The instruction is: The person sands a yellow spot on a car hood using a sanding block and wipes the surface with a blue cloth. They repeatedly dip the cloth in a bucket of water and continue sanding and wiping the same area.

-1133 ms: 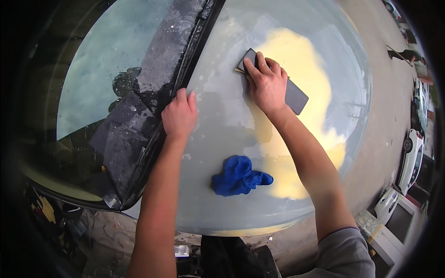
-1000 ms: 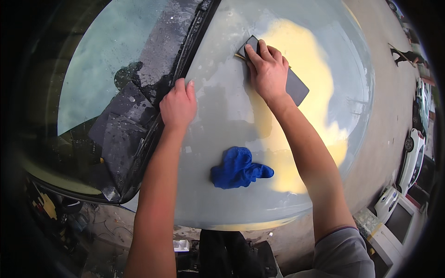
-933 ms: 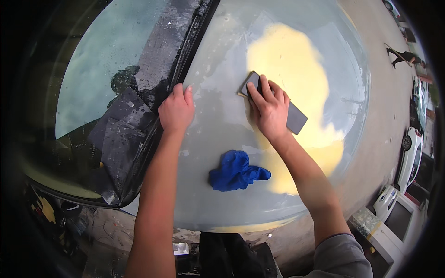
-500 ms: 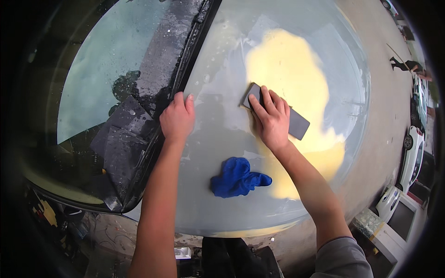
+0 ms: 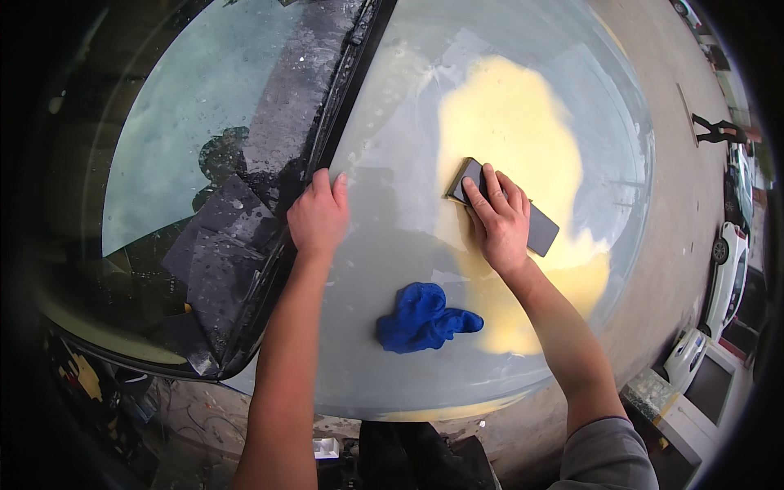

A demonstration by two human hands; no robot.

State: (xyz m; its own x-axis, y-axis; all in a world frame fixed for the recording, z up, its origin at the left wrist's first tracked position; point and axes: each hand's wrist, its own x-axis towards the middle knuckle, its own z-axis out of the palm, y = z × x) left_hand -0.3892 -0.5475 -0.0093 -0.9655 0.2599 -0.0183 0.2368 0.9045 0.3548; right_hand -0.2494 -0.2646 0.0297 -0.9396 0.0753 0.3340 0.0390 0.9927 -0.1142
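Note:
A grey car panel [image 5: 371,237], apparently a bonnet, spreads out in front of me with a large yellow patch [image 5: 514,106] on its right half. My right hand [image 5: 505,224] is closed over a long dark sanding block [image 5: 545,231], pressing it flat on the yellow area near its left border. At the panel's left edge, beside the black windscreen trim, my left hand [image 5: 317,216] is curled over the edge with its thumb up; most of its fingertips are hidden. Nearer to me, a crumpled blue cloth [image 5: 420,318] lies on the grey surface between my forearms.
Wet dark sheets [image 5: 224,261], seemingly sandpaper, lie on the windscreen [image 5: 188,139] at left. Beyond the panel's right side, a person [image 5: 719,129] holds a long pole on the concrete ground. A white car [image 5: 727,261] is parked at far right.
My right hand has slid the sanding block a little to the right and toward me over the yellow patch. My left hand stays at the edge. The view has shifted slightly.

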